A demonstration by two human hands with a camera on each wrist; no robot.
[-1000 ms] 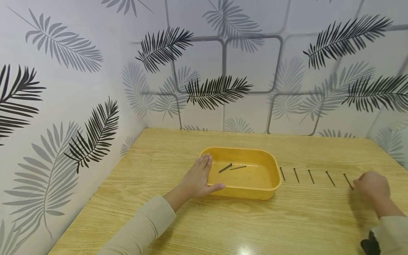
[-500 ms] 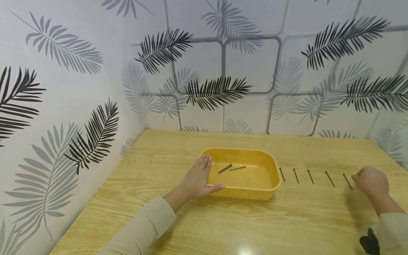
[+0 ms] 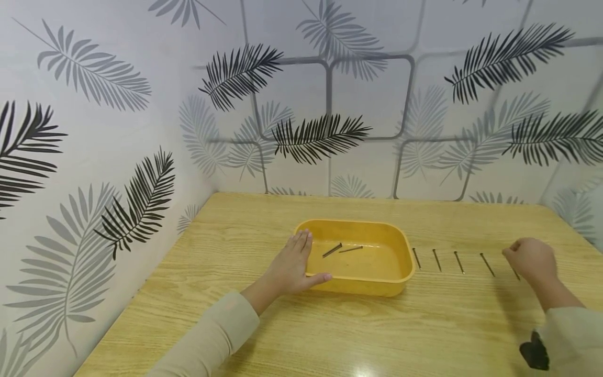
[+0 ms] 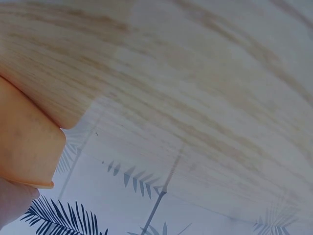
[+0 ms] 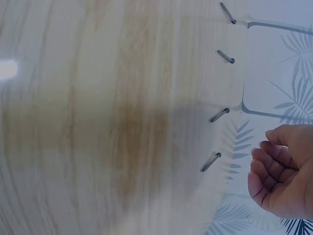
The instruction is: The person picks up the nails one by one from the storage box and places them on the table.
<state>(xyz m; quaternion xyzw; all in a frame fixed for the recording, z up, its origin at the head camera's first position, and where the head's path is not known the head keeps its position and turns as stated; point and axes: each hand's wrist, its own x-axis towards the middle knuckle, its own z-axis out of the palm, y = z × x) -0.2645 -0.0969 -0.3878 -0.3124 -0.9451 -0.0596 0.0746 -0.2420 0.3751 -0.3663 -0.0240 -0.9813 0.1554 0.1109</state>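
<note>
Head view: wood-grain table (image 3: 377, 330), leaf-patterned walls (image 3: 367, 97).

L. sleeve (image 3: 202, 340): long, plain lt. beige fabric, soft creases along the forearm. L. cuff (image 3: 241, 309): wide band, same col. as rest of sleeve, ends approx. at the wrist. L. hand (image 3: 289, 266): bare, slim fingers w/ smooth rounded nails; only a small bit of it shows at the corner of the L. wrist cam. view. R. sleeve (image 3: 577, 335): same lt. beige, looks a bit pale/washed out, partly cut off by the pic. edge. Black piece (image 3: 534, 351) next to R. sleeve at the cuff end: small, irregular outline, matte-looking; detail too dark to ID. R. hand (image 5: 283, 171): also bare, rounded fingertips, creases at finger joints, thumbnail visible.
</note>
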